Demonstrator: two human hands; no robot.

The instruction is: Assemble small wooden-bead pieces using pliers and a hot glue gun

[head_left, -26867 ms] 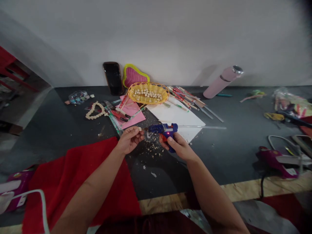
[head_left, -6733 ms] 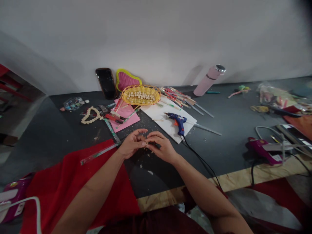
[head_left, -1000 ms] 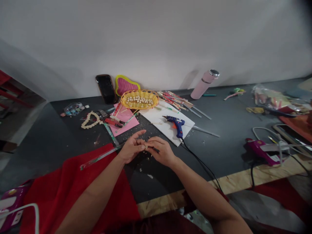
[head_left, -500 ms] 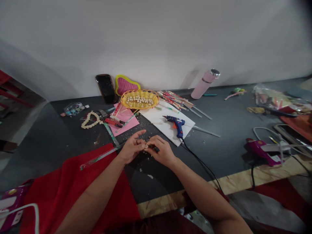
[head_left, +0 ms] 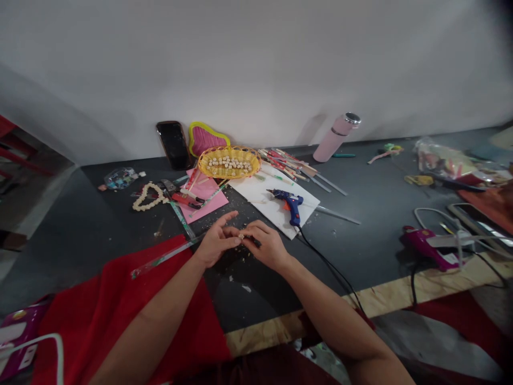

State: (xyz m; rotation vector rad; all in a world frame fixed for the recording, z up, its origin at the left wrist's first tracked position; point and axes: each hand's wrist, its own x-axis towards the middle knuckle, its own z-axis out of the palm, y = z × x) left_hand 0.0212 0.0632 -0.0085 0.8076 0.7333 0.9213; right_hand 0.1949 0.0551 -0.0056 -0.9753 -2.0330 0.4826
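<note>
My left hand and my right hand meet above the dark tabletop. Between their fingertips is a small, knobbly cream piece, too small to make out well. The right hand pinches it. On the left, thumb and bent fingers close against it while the index finger points outward. Similar small cream pieces lie in a yellow woven basket behind the hands. A blue glue gun rests on a white board, and pale crumbs are scattered around the fingers.
Left of the hands are a cream beaded heart-like frame, red-handled pliers, pink paper and red cloth. Behind stand a phone and pink flask. The glue gun's black cord crosses the front edge.
The small piece has been turned slightly and raised a little between the fingertips. Both hands otherwise stay in place, and the other things on the table have not been moved.
</note>
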